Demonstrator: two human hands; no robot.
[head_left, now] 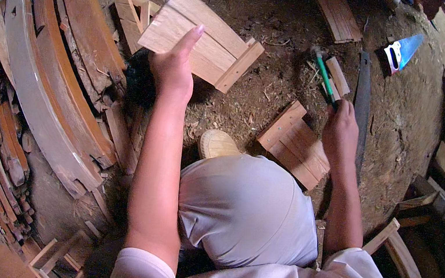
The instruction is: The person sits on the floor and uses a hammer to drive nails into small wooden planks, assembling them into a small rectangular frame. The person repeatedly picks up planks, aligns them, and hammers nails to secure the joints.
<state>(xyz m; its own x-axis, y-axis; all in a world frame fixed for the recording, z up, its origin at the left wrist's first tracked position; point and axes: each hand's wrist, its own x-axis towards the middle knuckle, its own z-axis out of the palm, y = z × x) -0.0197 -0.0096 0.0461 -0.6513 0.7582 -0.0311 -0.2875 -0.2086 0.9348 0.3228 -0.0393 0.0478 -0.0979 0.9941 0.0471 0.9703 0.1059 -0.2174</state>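
Note:
My left hand grips a light wooden panel at its near left edge, thumb on top. The panel is made of boards side by side, with a narrow crosspiece along its right end. My right hand is closed round the handle of a hammer with a green shaft; its head points away from me. A second wooden panel with a crosspiece lies on the ground between my knee and my right hand. Beside the hammer lies a short wood offcut.
Long boards are stacked along the left. At the far right lie a handsaw with a pale handle and a long dark blade. A wide plank sits at the far side. Wooden frames stand at right; wood chips litter the dirt floor.

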